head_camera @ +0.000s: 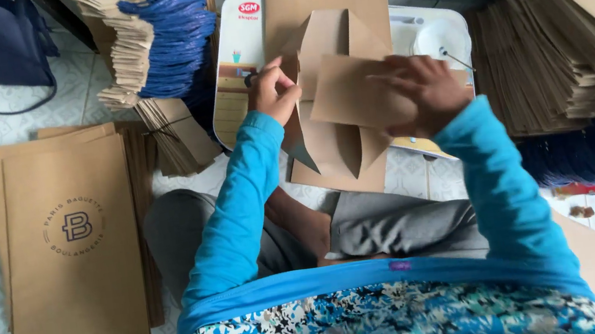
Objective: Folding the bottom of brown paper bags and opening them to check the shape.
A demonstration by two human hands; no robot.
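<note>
A brown paper bag (pixel 326 33) lies flat in front of me on a white tray (pixel 240 52), its bottom end folded open into pointed flaps. My right hand (pixel 426 93) holds a rectangular brown card piece (pixel 349 91) over those flaps. My left hand (pixel 273 90) is closed in a fist at the left edge of the flaps and pinches a small dark thing that I cannot make out. Both arms wear bright blue sleeves.
A stack of flat brown bags (pixel 71 250) with a round dark emblem lies on the tiled floor at left. Piles of folded bags with blue cord handles (pixel 169 34) stand behind it, and more stacks (pixel 564 40) rise at right. A dark blue handbag (pixel 8 36) sits at top left.
</note>
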